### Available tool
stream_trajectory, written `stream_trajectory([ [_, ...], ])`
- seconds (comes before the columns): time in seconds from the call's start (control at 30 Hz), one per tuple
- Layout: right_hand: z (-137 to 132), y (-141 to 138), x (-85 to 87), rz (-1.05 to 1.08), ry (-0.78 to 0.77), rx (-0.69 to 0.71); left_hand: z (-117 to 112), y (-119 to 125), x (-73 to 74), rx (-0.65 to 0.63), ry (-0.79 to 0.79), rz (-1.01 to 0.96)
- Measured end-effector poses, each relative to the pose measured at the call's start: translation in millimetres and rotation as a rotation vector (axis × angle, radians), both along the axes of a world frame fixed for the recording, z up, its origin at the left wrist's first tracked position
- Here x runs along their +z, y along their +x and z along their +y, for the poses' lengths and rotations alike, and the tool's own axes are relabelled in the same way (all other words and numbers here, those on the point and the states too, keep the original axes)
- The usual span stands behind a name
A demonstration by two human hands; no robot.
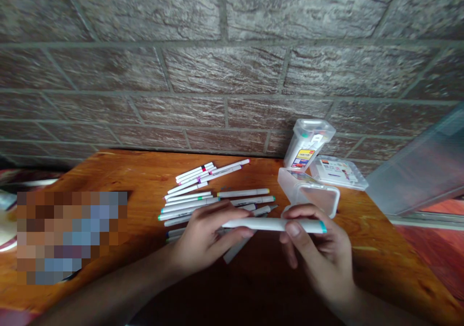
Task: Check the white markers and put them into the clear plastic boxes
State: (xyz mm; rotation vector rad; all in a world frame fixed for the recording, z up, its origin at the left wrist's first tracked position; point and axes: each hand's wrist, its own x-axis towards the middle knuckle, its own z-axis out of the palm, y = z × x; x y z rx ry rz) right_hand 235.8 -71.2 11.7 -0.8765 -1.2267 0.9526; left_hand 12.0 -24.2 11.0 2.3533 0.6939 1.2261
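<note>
At the left, the wooden table point(108, 176) offers lateral room beside the loose white markers point(188, 205), which lie side by side, roughly crosswise, in a bank behind and partly under the left hand point(208, 234). That hand pinches the tapered end of the teal-ended marker point(268, 225) between thumb and fingers. The marker is held above the table, between both hands, its long axis running left to right and nearly level. The right hand point(324, 253) grips the barrel near the teal end, thumb in front, fingers behind. Directly behind the right hand, and nearer to it than to the left, lies the open plastic case point(286, 178); the fingers hide part of its rim. Beyond it stand a labelled translucent canister point(293, 147) and, to its right, a flat clear case point(335, 171). The brick wall point(217, 70) limits rearward travel; the table's right edge slants forward past the right hand, with tabletop between.
</note>
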Motion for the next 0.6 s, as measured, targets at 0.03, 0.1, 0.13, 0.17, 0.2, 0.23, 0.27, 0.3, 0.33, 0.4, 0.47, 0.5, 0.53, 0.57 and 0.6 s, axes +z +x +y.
stream_trajectory([
  [0.03, 0.7, -0.3, 1.1, 0.022, -0.018, 0.007, -0.7, -0.7, 0.1, 0.021, -0.034, -0.024],
  [0.1, 2.8, -0.8, 3.4, 0.035, -0.042, 0.015, -2.4, -1.7, -0.7, 0.075, -0.125, -0.053],
  [0.13, 4.0, -1.0, 4.4, 0.034, -0.053, 0.017, -3.4, -2.1, -1.6, 0.096, -0.182, -0.07],
  [0.17, 5.1, -1.3, 5.1, 0.029, -0.066, 0.019, -4.3, -2.3, -2.6, 0.109, -0.241, -0.093],
  [0.2, 6.2, -1.6, 5.5, 0.025, -0.077, 0.021, -5.1, -2.4, -3.6, 0.116, -0.299, -0.119],
  [0.23, 7.0, -1.8, 5.7, 0.026, -0.085, 0.022, -5.8, -2.3, -4.7, 0.118, -0.351, -0.147],
  [0.27, 7.6, -2.1, 5.6, 0.029, -0.09, 0.023, -6.3, -2.1, -5.7, 0.118, -0.395, -0.177],
  [0.3, 7.9, -2.3, 5.4, 0.032, -0.092, 0.023, -6.6, -1.9, -6.5, 0.116, -0.429, -0.204],
  [0.33, 7.9, -2.4, 5.2, 0.034, -0.093, 0.022, -6.7, -1.6, -7.1, 0.115, -0.455, -0.228],
  [0.4, 7.6, -2.5, 4.6, 0.039, -0.093, 0.021, -6.6, -0.9, -7.9, 0.11, -0.494, -0.279],
  [0.47, 7.1, -2.4, 4.0, 0.057, -0.088, 0.026, -6.1, -0.5, -8.2, 0.112, -0.522, -0.327],
  [0.5, 7.1, -2.3, 3.6, 0.07, -0.087, 0.03, -5.9, -0.5, -8.3, 0.114, -0.533, -0.345],
  [0.53, 7.1, -2.2, 3.2, 0.08, -0.088, 0.035, -5.8, -0.5, -8.5, 0.118, -0.541, -0.361],
  [0.57, 7.1, -2.0, 2.8, 0.086, -0.092, 0.041, -5.6, -0.6, -8.7, 0.12, -0.545, -0.373],
  [0.6, 7.3, -1.8, 2.3, 0.089, -0.097, 0.046, -5.5, -0.7, -8.9, 0.122, -0.546, -0.383],
])
